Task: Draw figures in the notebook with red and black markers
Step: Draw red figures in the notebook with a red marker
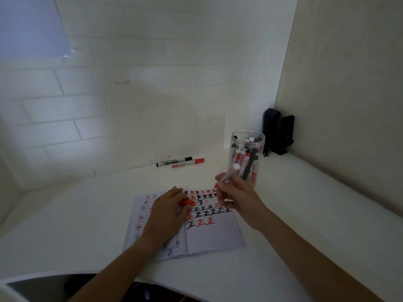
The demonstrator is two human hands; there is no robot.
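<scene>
An open notebook (216, 234) lies on the white desk, its pages filled with red and black stars and characters. My left hand (168, 211) rests on the left page and holds a red marker cap (185, 202) between its fingers. My right hand (237, 197) grips an uncapped red marker (229, 174) above the top right corner of the notebook, red tip pointing down toward the page. A black marker (174, 161) and a red marker (187, 163) lie capped on the desk near the back wall.
A clear plastic jar (248, 136) with several red and black markers stands just behind my right hand. Two black speakers (279, 131) sit in the back right corner. Tiled wall runs behind the desk (87, 214); its front edge curves near my arms.
</scene>
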